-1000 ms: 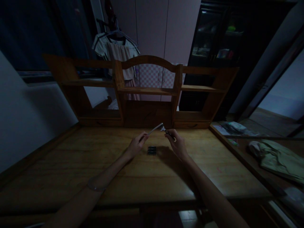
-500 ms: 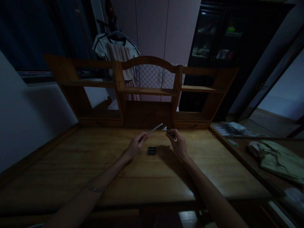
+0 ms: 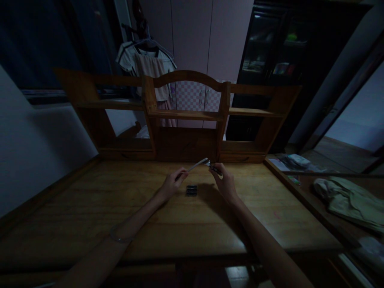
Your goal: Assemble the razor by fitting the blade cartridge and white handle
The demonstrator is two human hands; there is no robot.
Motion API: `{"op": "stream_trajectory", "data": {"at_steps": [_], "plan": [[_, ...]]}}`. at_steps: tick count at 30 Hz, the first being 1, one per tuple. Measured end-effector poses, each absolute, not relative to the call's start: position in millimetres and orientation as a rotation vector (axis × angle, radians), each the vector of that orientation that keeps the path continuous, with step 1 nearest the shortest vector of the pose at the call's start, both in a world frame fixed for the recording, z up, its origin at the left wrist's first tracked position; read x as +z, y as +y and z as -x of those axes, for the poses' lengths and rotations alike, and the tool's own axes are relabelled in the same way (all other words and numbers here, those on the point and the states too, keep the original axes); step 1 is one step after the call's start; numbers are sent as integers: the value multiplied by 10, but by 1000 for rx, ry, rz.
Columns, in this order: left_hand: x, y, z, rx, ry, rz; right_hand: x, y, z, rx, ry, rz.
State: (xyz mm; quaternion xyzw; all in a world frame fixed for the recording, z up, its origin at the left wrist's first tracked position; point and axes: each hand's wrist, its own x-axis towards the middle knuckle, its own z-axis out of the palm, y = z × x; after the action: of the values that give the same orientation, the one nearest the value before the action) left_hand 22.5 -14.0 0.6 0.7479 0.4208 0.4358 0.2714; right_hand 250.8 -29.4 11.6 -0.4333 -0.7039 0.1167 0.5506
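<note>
Over the wooden desk (image 3: 144, 232), my left hand (image 3: 173, 184) pinches the lower end of a thin pale stick (image 3: 198, 164). The stick slants up to the right. Opposite it, my right hand (image 3: 227, 185) is closed on a small dark-handled tool with a shiny metal head (image 3: 215, 168); its exact kind is too dim to tell. The metal head meets or nearly meets the stick's far tip; whether they touch I cannot tell. Below and between the hands, a few short black pieces (image 3: 191, 190) lie side by side on the desk.
A wooden shelf unit (image 3: 186, 116) rises from the desk's back edge. Right of the desk is a lower surface with pale folded cloth (image 3: 351, 200) and plastic-wrapped items (image 3: 298, 160). A wall (image 3: 45, 152) borders the left side. Clothes (image 3: 147, 66) hang behind the shelves.
The stick's tip and the tool's metal head have come closer together, closing the small gap between them. The black pieces stay where they were.
</note>
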Motion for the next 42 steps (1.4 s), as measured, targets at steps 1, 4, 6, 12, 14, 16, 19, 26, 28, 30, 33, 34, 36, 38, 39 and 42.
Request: {"op": "stream_trajectory", "data": {"at_steps": [1,4,6,12,14,16,19,26,28,30,33,34,36,38,39,42], "plan": [[5,-140,-231,1163,1117,-2019,119,-297,-2509,276,-1670,1024],[5,-136,-238,1153,1122,-2023,129,-305,-2518,273,-1676,1033],[8,-134,-231,1168,1145,-2014,130,-305,-2520,269,-1675,1045],[6,-156,-240,1160,1111,-2000,88,-271,-2503,268,-1672,1023],[-2,-157,-250,1163,1086,-1998,77,-261,-2504,269,-1680,1018],[-8,-151,-251,1169,1077,-1992,72,-256,-2510,266,-1688,1020],[-9,-143,-239,1172,1089,-1979,74,-259,-2515,251,-1693,1029],[-21,-139,-247,1136,1029,-1972,62,-259,-2510,253,-1702,1043],[-35,-128,-253,1133,1010,-1960,50,-252,-2513,249,-1702,1043],[-45,-118,-256,1124,986,-1941,37,-243,-2514,242,-1696,1037],[-49,-111,-253,1094,959,-1912,24,-235,-2513,247,-1693,1026],[-47,-111,-251,1085,958,-1902,23,-235,-2512,250,-1695,1023],[-42,-109,-246,1075,958,-1885,22,-235,-2512,251,-1698,1018],[-36,-105,-240,1077,952,-1878,22,-237,-2513,244,-1698,1013],[-33,-103,-237,1077,945,-1877,22,-238,-2514,240,-1698,1012],[-28,-97,-230,1065,942,-1863,19,-240,-2517,231,-1701,1015]]}}
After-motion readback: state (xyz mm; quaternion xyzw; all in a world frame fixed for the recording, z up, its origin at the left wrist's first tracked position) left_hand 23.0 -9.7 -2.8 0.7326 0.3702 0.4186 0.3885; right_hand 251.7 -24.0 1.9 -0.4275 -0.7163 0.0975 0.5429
